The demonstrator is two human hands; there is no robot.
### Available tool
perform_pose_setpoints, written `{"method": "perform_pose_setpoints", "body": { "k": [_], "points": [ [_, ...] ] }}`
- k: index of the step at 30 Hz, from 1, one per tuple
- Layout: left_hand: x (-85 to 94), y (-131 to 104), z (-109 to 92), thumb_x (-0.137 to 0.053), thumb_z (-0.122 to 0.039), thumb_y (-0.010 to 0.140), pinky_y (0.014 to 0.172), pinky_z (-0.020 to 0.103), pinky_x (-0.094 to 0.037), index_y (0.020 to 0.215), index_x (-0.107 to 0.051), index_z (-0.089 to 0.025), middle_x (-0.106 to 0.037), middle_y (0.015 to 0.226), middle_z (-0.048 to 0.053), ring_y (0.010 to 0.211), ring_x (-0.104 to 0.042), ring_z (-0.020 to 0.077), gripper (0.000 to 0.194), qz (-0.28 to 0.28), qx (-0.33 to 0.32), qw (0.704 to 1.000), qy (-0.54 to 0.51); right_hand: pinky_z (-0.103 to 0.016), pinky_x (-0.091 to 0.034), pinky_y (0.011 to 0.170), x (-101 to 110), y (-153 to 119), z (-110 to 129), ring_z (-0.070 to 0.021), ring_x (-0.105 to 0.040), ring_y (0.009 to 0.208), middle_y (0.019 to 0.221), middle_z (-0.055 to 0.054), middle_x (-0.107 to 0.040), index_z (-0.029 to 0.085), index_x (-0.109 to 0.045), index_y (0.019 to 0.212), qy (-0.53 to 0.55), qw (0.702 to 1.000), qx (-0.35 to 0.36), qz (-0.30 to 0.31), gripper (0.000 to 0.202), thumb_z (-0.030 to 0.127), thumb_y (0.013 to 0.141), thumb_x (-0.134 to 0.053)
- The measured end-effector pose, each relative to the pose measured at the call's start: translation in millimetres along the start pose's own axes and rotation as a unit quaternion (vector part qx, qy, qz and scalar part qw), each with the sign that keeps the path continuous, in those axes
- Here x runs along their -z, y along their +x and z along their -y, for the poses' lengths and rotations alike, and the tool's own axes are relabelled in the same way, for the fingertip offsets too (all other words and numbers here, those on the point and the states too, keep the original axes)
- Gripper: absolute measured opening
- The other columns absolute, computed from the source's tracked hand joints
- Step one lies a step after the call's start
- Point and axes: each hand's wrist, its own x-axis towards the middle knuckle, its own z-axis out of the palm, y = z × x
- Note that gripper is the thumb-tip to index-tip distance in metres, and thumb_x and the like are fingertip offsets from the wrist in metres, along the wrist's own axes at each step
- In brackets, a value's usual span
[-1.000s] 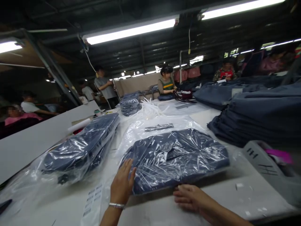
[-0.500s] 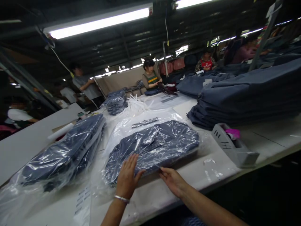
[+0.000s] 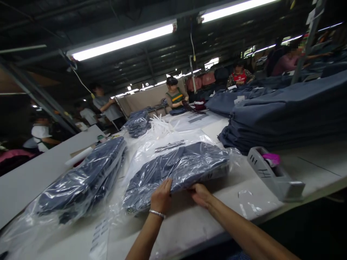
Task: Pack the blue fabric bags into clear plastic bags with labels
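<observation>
the fingers of the left hand (image 3: 162, 196) are closed on the near edge of a flat dark blue cloth bundle in clear, shiny plastic (image 3: 173, 162). the right hand (image 3: 201, 195) touches the same edge from below; its fingertips are hidden, so i cannot tell if they grip. behind the left hand there is a thin silver bracelet (image 3: 157, 213). this bundle is in the centre of the frame, with its near edge raised from the white table (image 3: 184, 225). at the right, a grey plastic holder with black marks (image 3: 282, 187) stands near a high pile of dark blue cloth (image 3: 284, 119).
</observation>
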Motion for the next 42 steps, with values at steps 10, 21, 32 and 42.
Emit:
{"method": "perform_pose_setpoints", "body": {
  "k": [10, 21, 32, 42],
  "points": [
    [202.9, 25.4, 18.6, -0.073, -0.049, 0.066, 0.070, 0.038, -0.054, 0.089, -0.070, -0.014, -0.070, 0.071, 0.005, 0.074, -0.068, 0.0274, 0.042, -0.145, 0.215, 0.905, -0.338, -0.044, -0.031, 0.115, -56.6, 29.0, 163.7, -0.0222, -0.047, 0.133, 0.141, -0.004, -0.055, 0.025, -0.058, 0.131, -0.070, 0.946, 0.292, 0.123, 0.053, 0.029, 0.078, -0.066],
    [64.7, -86.9, -50.2, -0.068, -0.022, 0.082, 0.087, 0.037, -0.060, 0.116, -0.063, -0.016, -0.074, 0.106, 0.010, 0.100, -0.070, 0.0245, 0.035, -0.172, 0.386, 0.458, -0.782, -0.032, -0.057, 0.068, 37.6, 40.1, 154.2, -0.0245, -0.070, 0.076, 0.092, -0.011, -0.075, 0.015, -0.070, 0.101, -0.288, 0.955, -0.007, 0.072, 0.056, 0.063, 0.071, -0.072],
    [-30.7, -114.7, -144.7, -0.058, -0.065, 0.080, 0.093, 0.039, -0.055, 0.126, -0.057, -0.020, -0.058, 0.137, 0.013, 0.126, -0.054, 0.0273, 0.065, 0.054, 0.371, 0.384, -0.844, -0.028, -0.048, 0.071, 19.0, 127.8, 137.0, -0.0241, -0.067, 0.076, 0.079, -0.009, -0.074, 0.012, -0.075, 0.079, -0.657, 0.733, 0.073, 0.161, 0.042, 0.046, 0.057, -0.085],
    [33.7, -118.1, -81.2, -0.053, -0.046, 0.089, 0.086, 0.038, -0.056, 0.110, -0.070, -0.022, -0.074, 0.105, 0.009, 0.097, -0.070, 0.0228, 0.037, 0.143, 0.159, 0.814, -0.541, -0.044, -0.031, 0.113, 14.3, 33.9, 88.8, -0.0293, -0.044, 0.134, 0.144, -0.011, -0.051, 0.022, -0.055, 0.136, -0.700, 0.679, 0.128, 0.178, 0.050, 0.044, 0.091, -0.059]
  ]
}}
